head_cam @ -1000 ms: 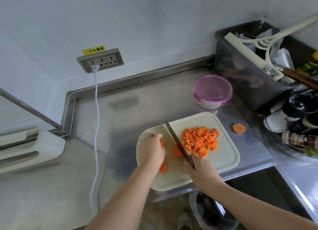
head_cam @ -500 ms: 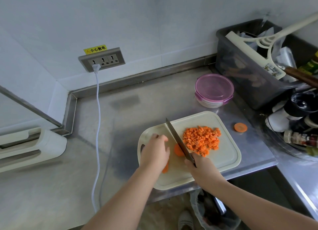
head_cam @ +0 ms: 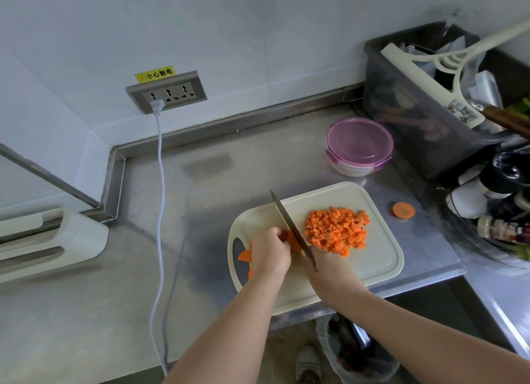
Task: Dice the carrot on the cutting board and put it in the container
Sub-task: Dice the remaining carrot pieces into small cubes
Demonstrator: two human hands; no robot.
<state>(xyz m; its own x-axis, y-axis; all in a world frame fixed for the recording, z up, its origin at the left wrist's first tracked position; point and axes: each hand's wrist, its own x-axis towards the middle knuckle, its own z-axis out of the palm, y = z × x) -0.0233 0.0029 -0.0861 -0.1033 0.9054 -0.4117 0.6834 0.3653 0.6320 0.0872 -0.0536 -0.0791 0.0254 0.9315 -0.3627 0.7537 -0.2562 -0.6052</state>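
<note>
A cream cutting board (head_cam: 378, 257) lies on the steel counter. A heap of diced carrot (head_cam: 337, 230) sits on its right half. My right hand (head_cam: 329, 266) grips a knife (head_cam: 288, 220), its blade slanting away to the upper left. My left hand (head_cam: 271, 254) holds carrot slices (head_cam: 292, 238) with curled fingers, right beside the blade. More carrot slices (head_cam: 244, 256) lie at the board's left edge, partly hidden by my left hand. A round container (head_cam: 359, 146) with a purple lid stands behind the board, lid on.
One carrot slice (head_cam: 403, 210) lies on the counter right of the board. A dark bin (head_cam: 415, 102) with a squeegee stands at back right, bottles (head_cam: 487, 200) to the right. A white cable (head_cam: 160, 211) runs down from the wall socket. The counter edge is near the board's front.
My left hand has moved right along the board and gathered carrot slices against the knife. The knife and right hand have stayed nearly in place.
</note>
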